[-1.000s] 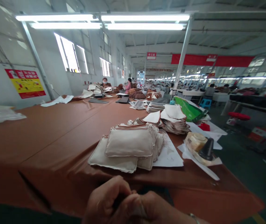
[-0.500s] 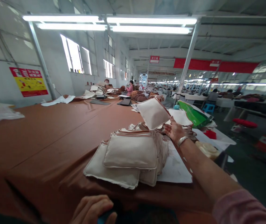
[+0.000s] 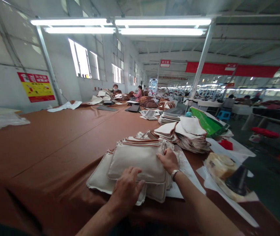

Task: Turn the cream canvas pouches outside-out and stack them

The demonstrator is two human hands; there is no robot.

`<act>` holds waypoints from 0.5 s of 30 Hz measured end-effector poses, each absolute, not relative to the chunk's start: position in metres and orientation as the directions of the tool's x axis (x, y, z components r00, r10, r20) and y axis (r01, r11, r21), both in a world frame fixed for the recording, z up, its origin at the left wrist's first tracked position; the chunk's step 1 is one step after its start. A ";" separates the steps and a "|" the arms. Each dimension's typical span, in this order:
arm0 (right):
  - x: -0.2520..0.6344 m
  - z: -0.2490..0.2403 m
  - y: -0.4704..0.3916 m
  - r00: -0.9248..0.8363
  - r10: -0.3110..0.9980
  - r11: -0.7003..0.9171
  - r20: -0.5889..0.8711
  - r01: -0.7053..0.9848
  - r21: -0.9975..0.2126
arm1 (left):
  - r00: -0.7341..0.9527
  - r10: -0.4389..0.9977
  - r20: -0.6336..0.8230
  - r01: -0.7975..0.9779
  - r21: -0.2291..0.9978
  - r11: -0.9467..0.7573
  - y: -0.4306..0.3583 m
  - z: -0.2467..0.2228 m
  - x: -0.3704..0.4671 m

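Observation:
A stack of cream fabric panels (image 3: 135, 160) with brown edges lies on the brown-covered table. My left hand (image 3: 127, 186) rests on the near edge of its top panel, fingers apart. At the right edge of the same panel is my right hand (image 3: 168, 160), with a bracelet at the wrist; its thumb lies on top and its fingers are curled at the side, gripping the edge. A white sheet (image 3: 191, 175) shows from under the stack. Behind it to the right stands a second pile of panels (image 3: 191, 131).
Brown material (image 3: 44, 141) covers the table. At the right are a green bag (image 3: 206, 121), a yellowish block (image 3: 220, 165) and a black cone (image 3: 238, 180). Farther back lie more piles (image 3: 150, 114), with two people (image 3: 138, 93) beyond.
My right hand has come back from the rear pile to the front stack, and the panel it held up is no longer raised. My left hand has moved up onto the stack from the table's front edge.

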State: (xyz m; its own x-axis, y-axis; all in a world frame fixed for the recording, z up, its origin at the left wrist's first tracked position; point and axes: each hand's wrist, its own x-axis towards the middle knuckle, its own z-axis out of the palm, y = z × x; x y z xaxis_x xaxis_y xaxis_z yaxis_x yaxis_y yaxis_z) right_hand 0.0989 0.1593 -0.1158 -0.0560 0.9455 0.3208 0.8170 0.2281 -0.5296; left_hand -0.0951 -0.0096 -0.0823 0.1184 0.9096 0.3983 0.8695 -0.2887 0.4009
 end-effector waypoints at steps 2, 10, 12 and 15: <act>0.099 -0.119 0.148 -0.035 0.945 0.208 0.326 0.831 -0.516 | 0.122 0.899 0.421 0.890 0.354 -0.286 0.017 -0.073 -0.088; 0.107 -0.127 0.111 -0.204 0.900 0.384 0.386 0.790 -0.479 | 0.197 0.902 0.385 0.926 0.228 -0.300 0.123 -0.065 -0.051; 0.112 -0.116 0.115 -0.225 0.886 0.419 0.406 0.763 -0.492 | 0.215 0.906 0.364 0.936 0.190 -0.298 0.137 -0.067 -0.045; 0.116 -0.089 0.132 -0.230 0.857 0.468 0.461 0.720 -0.512 | 0.233 0.903 0.361 0.945 0.136 -0.298 0.146 -0.067 -0.040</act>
State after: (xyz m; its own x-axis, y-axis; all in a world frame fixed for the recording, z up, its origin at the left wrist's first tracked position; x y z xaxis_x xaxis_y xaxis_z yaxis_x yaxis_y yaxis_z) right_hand 0.1162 0.1322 -0.0888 -0.2300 0.8573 0.4606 0.7204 0.4682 -0.5117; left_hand -0.0405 0.1457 -0.0672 0.2327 0.9030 0.3612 0.9449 -0.2978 0.1358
